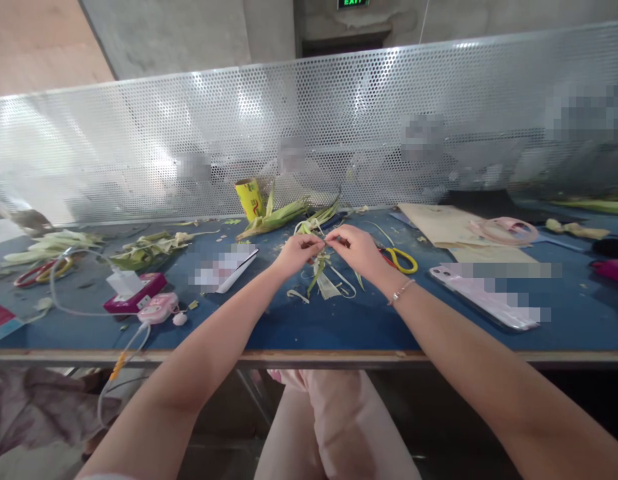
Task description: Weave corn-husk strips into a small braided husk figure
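Observation:
My left hand [301, 252] and my right hand [353, 247] meet over the middle of the blue table, fingertips nearly touching. Both are closed in a pinch on a thin strip of corn husk, mostly hidden by the fingers. Pale and green husk pieces [327, 285] hang or lie just below the fingers; I cannot tell which are attached. Behind the hands lies a bunch of green corn husks [281, 217]. Yellow-handled scissors [405, 261] lie to the right of my right hand, partly covered by it.
A yellow cardboard tube [249, 200] stands near the perforated metal screen [289, 100]. Phones lie left [231, 267] and right [483, 297]. Farther left are a purple power socket [139, 293] with cables, scissors [43, 272] and husks [143, 255]. Brown paper [433, 223] lies at right.

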`<state>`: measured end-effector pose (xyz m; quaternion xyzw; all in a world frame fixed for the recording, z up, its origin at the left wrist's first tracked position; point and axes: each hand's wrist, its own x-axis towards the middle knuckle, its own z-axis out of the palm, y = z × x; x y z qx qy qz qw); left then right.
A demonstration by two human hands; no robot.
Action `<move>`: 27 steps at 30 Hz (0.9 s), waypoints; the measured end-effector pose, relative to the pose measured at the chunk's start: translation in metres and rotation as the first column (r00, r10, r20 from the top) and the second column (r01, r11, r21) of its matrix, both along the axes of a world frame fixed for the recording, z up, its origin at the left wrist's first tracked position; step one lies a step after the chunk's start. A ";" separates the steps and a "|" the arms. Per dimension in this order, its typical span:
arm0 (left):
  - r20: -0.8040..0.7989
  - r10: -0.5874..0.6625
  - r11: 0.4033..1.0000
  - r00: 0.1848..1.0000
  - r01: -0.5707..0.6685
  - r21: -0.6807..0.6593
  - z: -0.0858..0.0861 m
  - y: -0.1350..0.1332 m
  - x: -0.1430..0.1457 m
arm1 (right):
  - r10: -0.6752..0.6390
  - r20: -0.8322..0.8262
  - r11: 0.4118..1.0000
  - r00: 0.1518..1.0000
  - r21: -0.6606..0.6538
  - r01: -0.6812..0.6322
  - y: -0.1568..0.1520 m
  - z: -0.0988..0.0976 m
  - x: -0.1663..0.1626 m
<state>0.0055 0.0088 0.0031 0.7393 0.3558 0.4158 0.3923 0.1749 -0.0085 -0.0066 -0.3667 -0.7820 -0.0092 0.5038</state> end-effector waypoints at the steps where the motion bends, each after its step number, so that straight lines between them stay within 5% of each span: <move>1: -0.001 0.001 1.000 1.000 -0.001 -0.020 0.001 -0.001 0.000 | -0.002 0.005 1.000 1.000 -0.008 0.002 0.000 0.000 0.000; 7: -0.021 -0.004 0.999 1.000 0.003 -0.055 0.000 -0.003 0.003 | 0.010 -0.003 0.999 1.000 -0.038 -0.010 0.000 -0.001 -0.003; 14: -0.005 0.059 0.998 0.998 -0.059 -0.033 0.000 -0.003 0.004 | -0.095 -0.074 0.984 0.993 0.146 0.105 -0.003 0.002 -0.002; 21: 0.069 0.063 0.998 0.996 -0.062 -0.015 0.001 -0.004 0.004 | -0.026 0.021 1.000 0.999 -0.007 0.027 0.002 -0.004 -0.004; 27: 0.094 0.066 0.997 0.993 -0.061 -0.053 0.003 -0.007 0.006 | -0.051 0.002 0.999 0.999 -0.017 0.051 -0.001 -0.002 -0.006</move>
